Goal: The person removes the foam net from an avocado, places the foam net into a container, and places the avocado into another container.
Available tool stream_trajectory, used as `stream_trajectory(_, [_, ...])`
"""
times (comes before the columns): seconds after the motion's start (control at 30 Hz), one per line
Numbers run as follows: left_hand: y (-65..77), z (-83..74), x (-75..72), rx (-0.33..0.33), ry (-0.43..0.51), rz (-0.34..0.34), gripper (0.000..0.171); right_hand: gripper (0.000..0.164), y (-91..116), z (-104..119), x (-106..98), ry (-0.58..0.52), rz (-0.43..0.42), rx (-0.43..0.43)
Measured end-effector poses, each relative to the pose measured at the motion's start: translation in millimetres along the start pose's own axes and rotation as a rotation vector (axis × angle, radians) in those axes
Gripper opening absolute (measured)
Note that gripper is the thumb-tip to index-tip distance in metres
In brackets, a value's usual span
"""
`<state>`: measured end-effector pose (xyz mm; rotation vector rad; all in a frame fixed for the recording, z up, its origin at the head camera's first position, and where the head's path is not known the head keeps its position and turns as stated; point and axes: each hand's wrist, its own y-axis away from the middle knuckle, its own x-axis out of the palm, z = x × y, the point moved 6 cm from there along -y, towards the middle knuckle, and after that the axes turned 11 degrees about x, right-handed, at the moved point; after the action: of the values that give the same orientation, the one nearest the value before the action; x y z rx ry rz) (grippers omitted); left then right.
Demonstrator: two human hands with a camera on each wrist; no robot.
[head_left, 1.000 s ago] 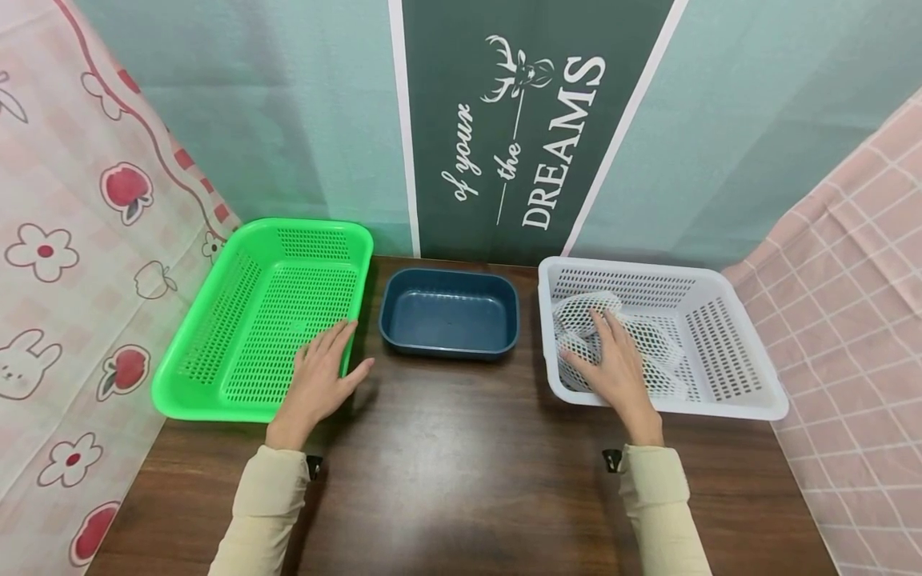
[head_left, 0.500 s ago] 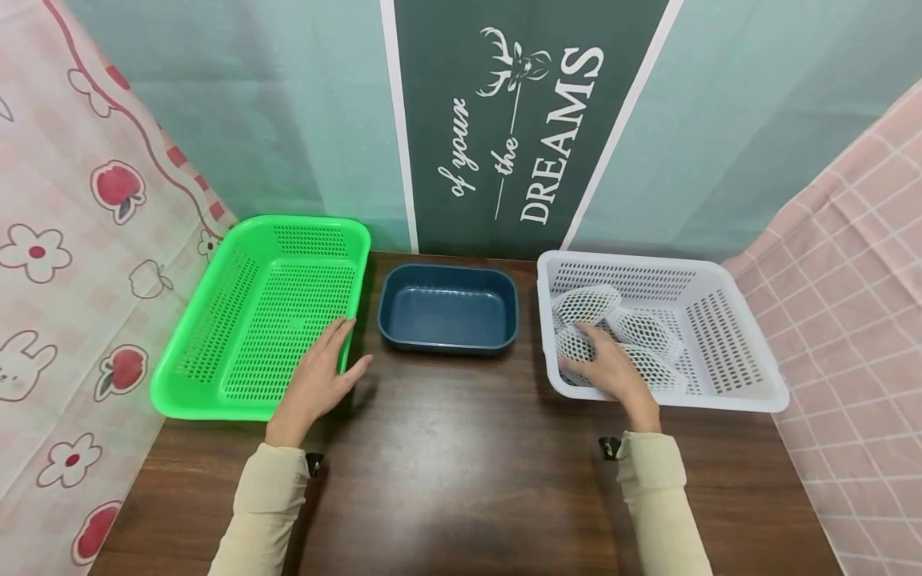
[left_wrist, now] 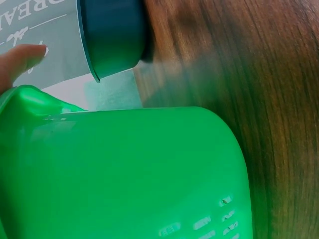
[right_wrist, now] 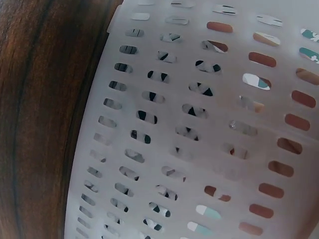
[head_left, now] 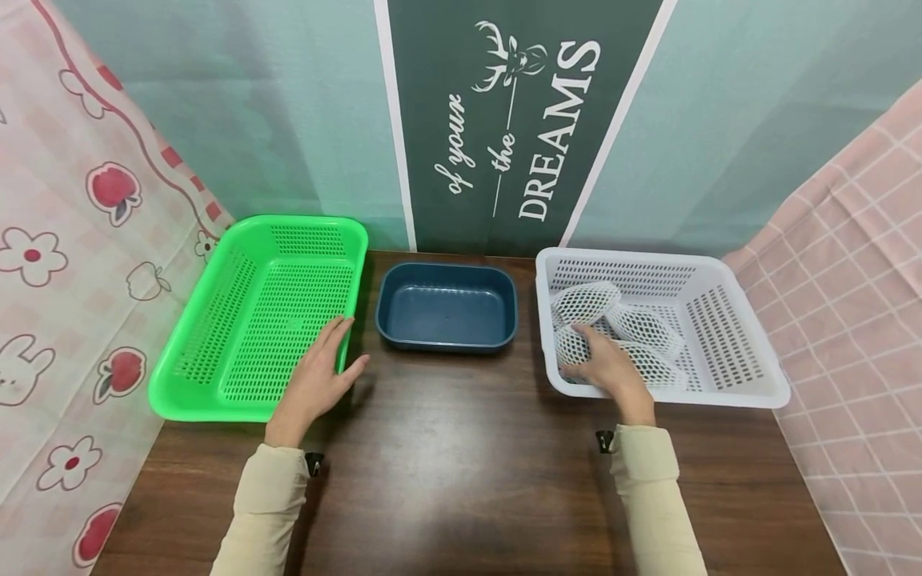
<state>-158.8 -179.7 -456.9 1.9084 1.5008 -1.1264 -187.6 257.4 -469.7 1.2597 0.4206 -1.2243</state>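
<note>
In the head view my left hand (head_left: 314,382) lies over the right rim of a green plastic basket (head_left: 180,352), fingers straight and thumb held out to the side. Its thumb (left_wrist: 22,60) shows at the left wrist view's edge. My right hand (head_left: 611,370) reaches into a white plastic basket (head_left: 749,320), thumb and fingers around a dark item in a white mesh sleeve (head_left: 569,346) near the left wall. What the mesh covers cannot be made out. More mesh-sleeved items lie beside it: one behind (head_left: 587,302), another to the right (head_left: 646,330), one nearer (head_left: 651,366).
A dark blue tray (head_left: 446,320) stands between the two baskets, against the back curtain (head_left: 302,120). The brown wooden table (head_left: 461,464) runs toward me. Patterned cloths hang at the left (head_left: 65,304) and right (head_left: 850,320). Slotted basket walls fill most of the right wrist view.
My right hand has lowered and drawn in around the near-left mesh-sleeved item, uncovering the others. The left hand has stayed in place; the head view has shifted slightly.
</note>
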Motion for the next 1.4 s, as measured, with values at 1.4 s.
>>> stream_trajectory(1.4, [0.3,0.9,0.6,-0.03,0.097,0.004,0.074,0.088,4,3,-10,-0.099,-0.211,-0.131])
